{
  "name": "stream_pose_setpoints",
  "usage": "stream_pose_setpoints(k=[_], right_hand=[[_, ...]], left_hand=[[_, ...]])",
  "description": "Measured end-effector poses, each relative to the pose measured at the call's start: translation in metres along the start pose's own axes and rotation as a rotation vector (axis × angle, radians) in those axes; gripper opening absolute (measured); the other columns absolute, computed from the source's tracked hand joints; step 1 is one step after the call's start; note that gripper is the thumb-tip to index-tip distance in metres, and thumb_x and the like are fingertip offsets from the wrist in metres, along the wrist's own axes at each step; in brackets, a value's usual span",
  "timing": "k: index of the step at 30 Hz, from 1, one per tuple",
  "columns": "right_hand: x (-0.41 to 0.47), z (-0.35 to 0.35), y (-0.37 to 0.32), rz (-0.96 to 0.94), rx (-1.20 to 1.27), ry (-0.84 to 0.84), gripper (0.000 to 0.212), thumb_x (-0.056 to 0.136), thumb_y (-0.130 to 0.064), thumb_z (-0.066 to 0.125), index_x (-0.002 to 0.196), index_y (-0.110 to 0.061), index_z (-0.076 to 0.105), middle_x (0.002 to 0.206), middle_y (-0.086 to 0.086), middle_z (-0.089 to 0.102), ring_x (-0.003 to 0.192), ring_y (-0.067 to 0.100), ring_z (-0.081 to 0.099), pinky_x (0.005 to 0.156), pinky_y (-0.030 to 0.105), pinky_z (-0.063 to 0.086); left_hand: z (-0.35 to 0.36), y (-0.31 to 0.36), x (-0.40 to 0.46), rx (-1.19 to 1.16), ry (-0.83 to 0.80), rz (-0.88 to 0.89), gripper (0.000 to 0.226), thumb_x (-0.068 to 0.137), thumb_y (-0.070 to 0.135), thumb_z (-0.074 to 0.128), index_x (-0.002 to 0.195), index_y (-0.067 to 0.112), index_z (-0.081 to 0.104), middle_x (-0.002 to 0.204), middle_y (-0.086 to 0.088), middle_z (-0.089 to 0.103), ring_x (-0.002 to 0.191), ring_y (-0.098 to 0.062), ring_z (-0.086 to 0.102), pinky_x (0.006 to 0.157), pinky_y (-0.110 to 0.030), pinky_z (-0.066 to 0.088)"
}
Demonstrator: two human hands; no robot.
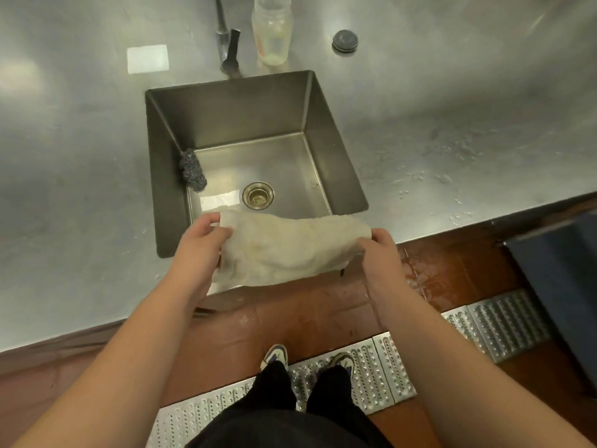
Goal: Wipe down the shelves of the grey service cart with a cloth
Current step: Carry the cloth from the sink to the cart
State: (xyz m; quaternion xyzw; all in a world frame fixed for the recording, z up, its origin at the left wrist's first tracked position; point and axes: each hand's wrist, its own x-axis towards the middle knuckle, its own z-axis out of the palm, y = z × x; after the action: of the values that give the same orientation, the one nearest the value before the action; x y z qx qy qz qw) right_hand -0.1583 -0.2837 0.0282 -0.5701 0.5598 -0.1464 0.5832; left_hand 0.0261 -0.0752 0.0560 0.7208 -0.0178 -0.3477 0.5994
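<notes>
Where sink (pixel 336 150) rim ends, both hands stretch cloth (pixel 284 250).

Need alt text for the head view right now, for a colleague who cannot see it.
Both hands, left hand and right hand, hold a pale cloth stretched over the near edge of a steel sink. A scouring pad lies inside it; a plastic bottle stands behind.

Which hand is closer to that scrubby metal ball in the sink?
Left. The left hand grips the cloth just below-right of the scrubby ball; the right hand holds the cloth's other end, across the sink.
</notes>
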Motion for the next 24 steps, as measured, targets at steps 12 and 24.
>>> stream_pose_setpoints(k=[12,24], right_hand=[[-0.061,-0.202,-0.018,-0.194,0.305,0.431,0.016,0.092,-0.004,0.051,0.105,-0.01,0.059,0.106,0.011,0.06,0.102,0.03,0.061,0.093,0.053,0.052],[-0.078,-0.453,0.041,-0.226,0.331,0.827,0.012,0.097,-0.023,0.057,0.107,-0.028,0.061,0.113,-0.002,0.061,0.107,0.019,0.06,0.092,0.045,0.055]], left_hand=[[0.174,0.088,-0.038,0.128,-0.444,0.25,0.015,0.089,0.018,0.057,0.096,0.022,0.07,0.094,-0.008,0.07,0.087,-0.024,0.064,0.077,-0.042,0.049],[0.465,0.088,-0.122,0.301,-0.656,0.455,0.01,0.09,0.024,0.061,0.088,0.019,0.069,0.094,-0.003,0.069,0.088,-0.017,0.063,0.088,-0.042,0.051]])
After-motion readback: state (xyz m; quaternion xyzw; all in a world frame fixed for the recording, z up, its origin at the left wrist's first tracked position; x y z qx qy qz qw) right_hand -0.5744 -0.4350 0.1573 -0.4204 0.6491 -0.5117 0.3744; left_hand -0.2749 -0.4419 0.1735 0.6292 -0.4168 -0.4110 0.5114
